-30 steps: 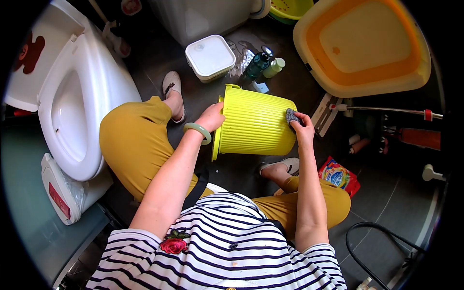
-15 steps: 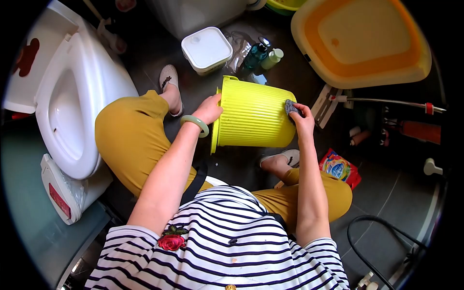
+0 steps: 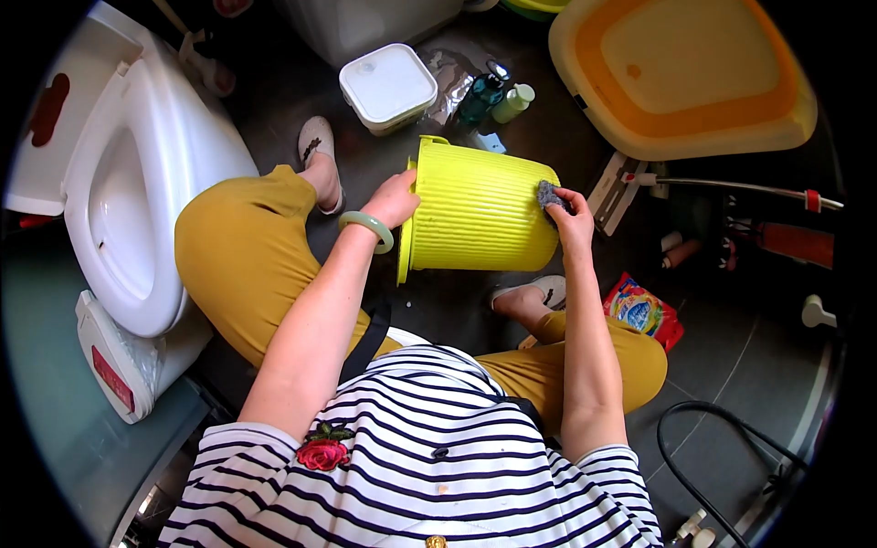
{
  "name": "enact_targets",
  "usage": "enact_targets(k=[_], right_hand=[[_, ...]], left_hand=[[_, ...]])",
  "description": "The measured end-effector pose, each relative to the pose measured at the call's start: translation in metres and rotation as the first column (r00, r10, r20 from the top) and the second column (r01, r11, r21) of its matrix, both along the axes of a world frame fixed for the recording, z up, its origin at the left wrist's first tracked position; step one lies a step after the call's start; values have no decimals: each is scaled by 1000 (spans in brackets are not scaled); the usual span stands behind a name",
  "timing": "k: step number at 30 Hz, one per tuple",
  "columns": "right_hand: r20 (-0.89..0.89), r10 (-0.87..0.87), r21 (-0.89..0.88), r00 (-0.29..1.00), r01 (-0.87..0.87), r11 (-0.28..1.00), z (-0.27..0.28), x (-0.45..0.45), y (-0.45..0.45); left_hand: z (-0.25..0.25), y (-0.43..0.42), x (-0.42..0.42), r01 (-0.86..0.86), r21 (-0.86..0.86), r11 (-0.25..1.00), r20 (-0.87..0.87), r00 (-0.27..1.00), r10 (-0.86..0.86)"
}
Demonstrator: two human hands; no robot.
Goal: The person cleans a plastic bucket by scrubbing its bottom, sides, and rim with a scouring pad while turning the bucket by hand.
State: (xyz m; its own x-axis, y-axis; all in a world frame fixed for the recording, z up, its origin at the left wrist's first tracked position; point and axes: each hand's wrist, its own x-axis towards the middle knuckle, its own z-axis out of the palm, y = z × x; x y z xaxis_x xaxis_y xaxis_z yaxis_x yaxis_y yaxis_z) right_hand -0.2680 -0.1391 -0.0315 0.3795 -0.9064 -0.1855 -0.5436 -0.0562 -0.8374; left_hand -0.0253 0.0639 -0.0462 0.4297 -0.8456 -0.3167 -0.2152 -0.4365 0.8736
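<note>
A yellow-green ribbed plastic bucket [image 3: 480, 210] lies on its side in the air between my knees, its rim to the left and its base to the right. My left hand [image 3: 395, 200] grips the rim, some of its fingers hidden inside the opening. At the base end, my right hand [image 3: 572, 222] pinches a dark grey scouring pad [image 3: 550, 197] against the bucket's ribbed outer wall.
A toilet [image 3: 132, 210] and a small white bin [image 3: 114, 356] stand on the left. Ahead are a lidded white tub [image 3: 388, 84], a teal bottle [image 3: 481, 96] and a green bottle [image 3: 513, 103]. On the right are an orange-and-cream basin [image 3: 681, 73], a red packet [image 3: 643, 312] and a black hose [image 3: 703, 493].
The scouring pad in my right hand has moved slightly up and left on the bucket's wall. My left hand keeps its hold on the rim, and the whole view has shifted a little.
</note>
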Motion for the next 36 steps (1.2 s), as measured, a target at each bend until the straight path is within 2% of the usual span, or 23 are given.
enact_targets(k=[8, 9, 12, 13, 17, 20, 22, 23, 25, 28, 30, 33, 36], right_hand=[[-7, -1, -27, 1000, 0, 1000, -4, -1, 2], [4, -6, -14, 1000, 6, 1000, -7, -2, 1], [-18, -18, -28, 1000, 18, 999, -12, -6, 0], [-16, -18, -30, 1000, 18, 999, -13, -8, -1], [-8, -40, -29, 999, 40, 999, -17, -15, -1], [-21, -59, -17, 998, 58, 998, -20, -21, -2], [-47, -67, -20, 997, 66, 998, -25, -27, -4], [-20, -74, 1, 997, 74, 997, -29, -31, -4], [7, -88, 19, 996, 88, 996, -37, -39, -4], [2, -108, 17, 994, 108, 994, -42, -48, 1], [-91, -116, -80, 989, 109, 991, -42, -53, 6], [-119, -147, -62, 982, 140, 988, -42, -59, 10], [-109, -159, -44, 981, 155, 987, -45, -63, 12]], left_hand=[[3, 1, -2, 8, -5, 1000, 37, 999, -8], [3, 0, 1, 50, 75, 996, 13, 999, -51], [2, 1, -4, -35, 66, 997, -17, 999, 37], [3, 1, -3, -2, 92, 996, -13, 1000, 4], [11, -1, -4, -47, 62, 997, 17, 999, 46], [14, -6, -3, -49, -25, 998, 14, 999, 50], [16, -10, -2, -18, -147, 989, 61, 998, 27], [16, -11, -2, -14, -148, 989, 62, 998, 23], [23, -15, -2, 0, -166, 986, 169, 985, 28], [26, -23, 2, 14, -153, 988, 193, 981, 16], [27, -31, 2, 30, -190, 981, 236, 972, 16], [37, -45, -2, 63, -97, 993, 183, 982, -45], [37, -54, -5, 110, -115, 987, 285, 956, -73]])
